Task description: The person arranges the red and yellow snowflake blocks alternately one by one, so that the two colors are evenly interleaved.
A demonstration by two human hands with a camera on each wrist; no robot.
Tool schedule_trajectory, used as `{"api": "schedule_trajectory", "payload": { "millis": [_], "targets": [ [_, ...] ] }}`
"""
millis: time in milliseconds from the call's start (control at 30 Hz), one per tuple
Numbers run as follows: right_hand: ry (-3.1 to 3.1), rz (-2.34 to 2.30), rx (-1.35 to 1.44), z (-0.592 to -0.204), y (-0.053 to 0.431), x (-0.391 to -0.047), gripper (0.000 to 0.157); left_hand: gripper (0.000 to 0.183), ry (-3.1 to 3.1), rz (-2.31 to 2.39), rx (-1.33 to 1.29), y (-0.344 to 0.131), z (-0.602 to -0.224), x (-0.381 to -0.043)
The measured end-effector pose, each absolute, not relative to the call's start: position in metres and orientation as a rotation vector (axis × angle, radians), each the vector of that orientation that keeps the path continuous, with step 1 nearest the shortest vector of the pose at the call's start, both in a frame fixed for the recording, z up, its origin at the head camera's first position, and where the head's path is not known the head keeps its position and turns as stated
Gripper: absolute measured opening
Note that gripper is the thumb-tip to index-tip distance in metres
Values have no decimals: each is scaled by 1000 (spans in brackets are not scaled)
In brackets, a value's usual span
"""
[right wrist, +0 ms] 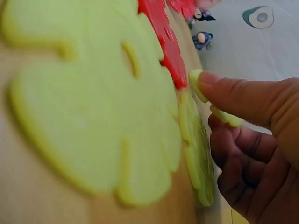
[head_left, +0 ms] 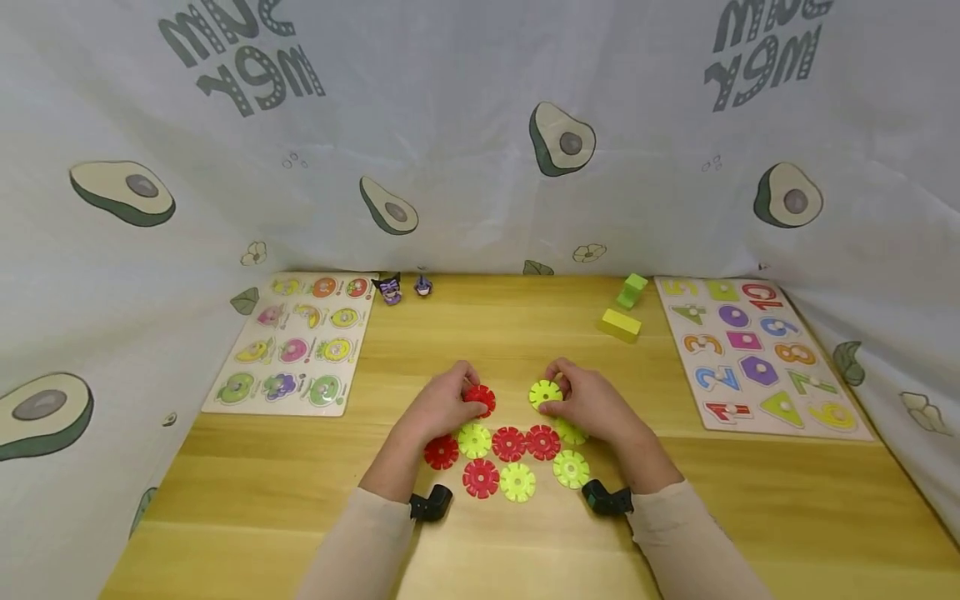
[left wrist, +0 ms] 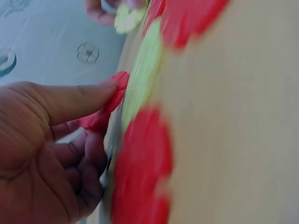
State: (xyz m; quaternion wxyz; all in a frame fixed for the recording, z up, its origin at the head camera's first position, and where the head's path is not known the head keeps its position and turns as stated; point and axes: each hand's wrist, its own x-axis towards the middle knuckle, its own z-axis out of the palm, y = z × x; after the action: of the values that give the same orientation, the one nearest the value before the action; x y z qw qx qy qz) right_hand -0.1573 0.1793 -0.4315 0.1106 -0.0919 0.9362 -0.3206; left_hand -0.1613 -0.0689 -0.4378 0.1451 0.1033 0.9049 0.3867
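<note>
My left hand (head_left: 441,403) pinches a red notched plastic disc (head_left: 481,401) between thumb and fingers, seen edge-on in the left wrist view. My right hand (head_left: 592,403) pinches a yellow notched disc (head_left: 543,392) the same way, a short gap to the right of the red one. Just below the hands, several more discs lie flat on the wooden table: two reds side by side in the middle, a red disc (head_left: 441,452) by the left wrist, a yellow disc (head_left: 475,440) beside it, and a yellow disc (head_left: 572,469) near the right wrist. Part of another yellow disc (head_left: 570,432) shows under the right hand.
A fruit peg puzzle board (head_left: 288,346) lies at the left, a number and shape puzzle board (head_left: 757,358) at the right. Two small purple figurines (head_left: 390,289) stand at the back left. A yellow block (head_left: 619,325) and a green block (head_left: 632,291) sit back right. A printed curtain (head_left: 480,142) borders the table.
</note>
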Motion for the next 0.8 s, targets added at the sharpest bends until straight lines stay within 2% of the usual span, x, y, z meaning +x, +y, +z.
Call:
{"api": "schedule_trajectory", "payload": {
  "millis": [100, 333, 800],
  "targets": [
    [2752, -1008, -232, -432, 181, -157, 30, 26, 2590, 1210, 289, -84, -437, -167],
    [2632, -1291, -159, -425, 166, -159, 30, 36, 2652, 1360, 136, -126, -431, -187],
    [2611, -1405, -187, -423, 86, -189, 31, 39, 2623, 1485, -54, -184, -427, -210]
  ]
}}
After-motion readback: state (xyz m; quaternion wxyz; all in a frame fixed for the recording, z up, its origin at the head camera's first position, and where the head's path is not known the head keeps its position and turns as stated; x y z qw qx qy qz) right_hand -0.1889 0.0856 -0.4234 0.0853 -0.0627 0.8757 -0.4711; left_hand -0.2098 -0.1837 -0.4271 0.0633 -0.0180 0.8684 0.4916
